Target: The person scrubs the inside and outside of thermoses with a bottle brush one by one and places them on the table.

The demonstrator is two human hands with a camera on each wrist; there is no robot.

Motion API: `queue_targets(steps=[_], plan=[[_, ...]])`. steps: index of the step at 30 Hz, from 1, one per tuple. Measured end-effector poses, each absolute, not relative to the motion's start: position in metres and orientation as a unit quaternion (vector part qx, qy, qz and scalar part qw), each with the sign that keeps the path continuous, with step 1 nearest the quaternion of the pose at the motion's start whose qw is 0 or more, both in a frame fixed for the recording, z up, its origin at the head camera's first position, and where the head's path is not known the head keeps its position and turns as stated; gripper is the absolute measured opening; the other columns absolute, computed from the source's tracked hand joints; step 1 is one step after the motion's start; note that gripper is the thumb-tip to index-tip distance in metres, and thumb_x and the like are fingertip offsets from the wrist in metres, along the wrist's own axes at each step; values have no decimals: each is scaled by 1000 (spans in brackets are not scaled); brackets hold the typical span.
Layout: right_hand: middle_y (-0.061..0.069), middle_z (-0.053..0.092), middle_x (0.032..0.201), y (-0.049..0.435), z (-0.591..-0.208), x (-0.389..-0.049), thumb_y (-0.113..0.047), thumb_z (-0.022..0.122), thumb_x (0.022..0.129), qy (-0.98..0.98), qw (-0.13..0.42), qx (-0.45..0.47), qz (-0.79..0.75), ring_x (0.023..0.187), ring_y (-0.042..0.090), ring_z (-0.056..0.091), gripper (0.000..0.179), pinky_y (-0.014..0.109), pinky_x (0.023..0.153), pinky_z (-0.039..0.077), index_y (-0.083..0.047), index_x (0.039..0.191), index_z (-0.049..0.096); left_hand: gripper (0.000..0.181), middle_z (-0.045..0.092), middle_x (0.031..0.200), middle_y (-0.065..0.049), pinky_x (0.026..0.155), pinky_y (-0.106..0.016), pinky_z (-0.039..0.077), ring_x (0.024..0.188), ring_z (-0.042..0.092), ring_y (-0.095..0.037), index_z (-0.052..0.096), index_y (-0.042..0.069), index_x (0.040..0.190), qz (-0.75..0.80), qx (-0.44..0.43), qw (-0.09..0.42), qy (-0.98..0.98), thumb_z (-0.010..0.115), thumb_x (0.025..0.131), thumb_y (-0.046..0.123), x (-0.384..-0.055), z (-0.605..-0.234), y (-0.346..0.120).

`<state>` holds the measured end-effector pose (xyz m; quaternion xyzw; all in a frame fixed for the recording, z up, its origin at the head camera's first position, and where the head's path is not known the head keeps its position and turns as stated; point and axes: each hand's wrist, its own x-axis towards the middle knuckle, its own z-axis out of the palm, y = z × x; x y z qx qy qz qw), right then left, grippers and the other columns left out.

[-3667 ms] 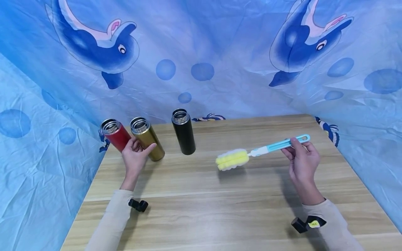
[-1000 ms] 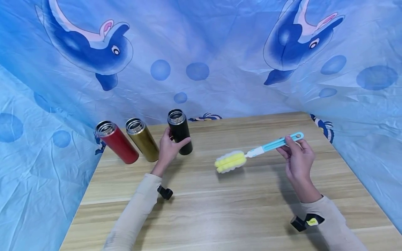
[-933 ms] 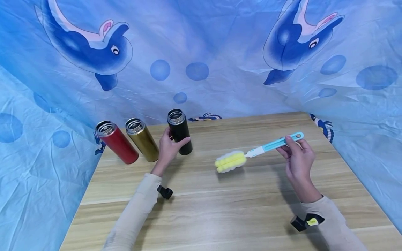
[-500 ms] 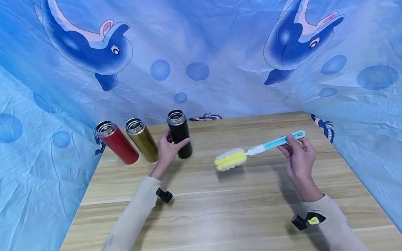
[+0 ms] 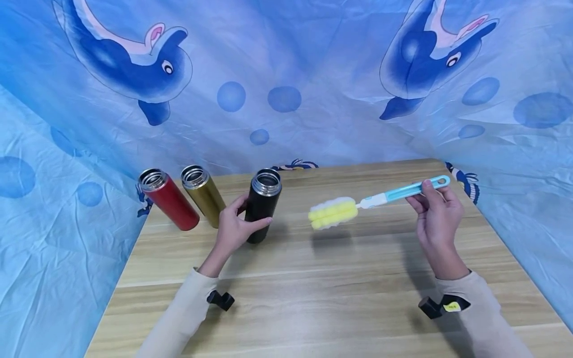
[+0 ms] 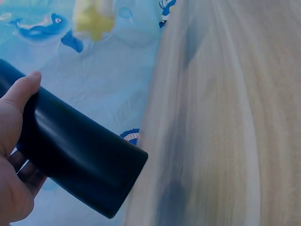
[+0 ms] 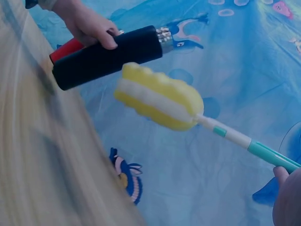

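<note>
Black bottle (image 5: 264, 205) is gripped round mid-body by left hand (image 5: 234, 227), thumb across one side, fingers wrapped behind; it is tilted slightly, steel mouth facing up, base apparently held just off wooden table (image 5: 313, 308). Brush (image 5: 373, 200) is pinched by blue handle (image 5: 405, 191) between thumb and fingers of right hand (image 5: 440, 214); it is held above the table, near level, its yellow-and-white sponge head (image 5: 333, 213) aimed toward the black bottle but apart from it. Gold bottle (image 5: 205, 196) is stood just beside the left hand; contact between them can't be told. Red bottle (image 5: 172, 204) is stood upright further left. Blue curtain (image 5: 331, 89) printed with dolphins (image 5: 134, 62) is hung behind. Small black device (image 5: 219, 300) is strapped to left cuff, another to right.
</note>
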<state>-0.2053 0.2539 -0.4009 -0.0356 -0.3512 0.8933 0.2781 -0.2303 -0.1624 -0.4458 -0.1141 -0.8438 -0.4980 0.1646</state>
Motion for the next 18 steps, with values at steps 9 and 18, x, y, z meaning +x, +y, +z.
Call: queue_targets(steps=[9,18], plan=[[19,66,78,252,-377,-211,7,74,88,-325,307,13,894,58,25,71,19,29,56,60,16,95,59,75,70,125,-8,99,-54,52,115,66,-26,69,12,130,-455,-148,144,-866,99,64,32,-208,-439,-165],[21,64,75,246,-354,-215,11,70,89,-305,326,42,894,58,28,72,13,32,56,59,18,89,59,74,69,128,-6,98,-60,51,118,62,-26,69,16,132,-435,-154,108,-881,98,67,35,-196,-440,-168]])
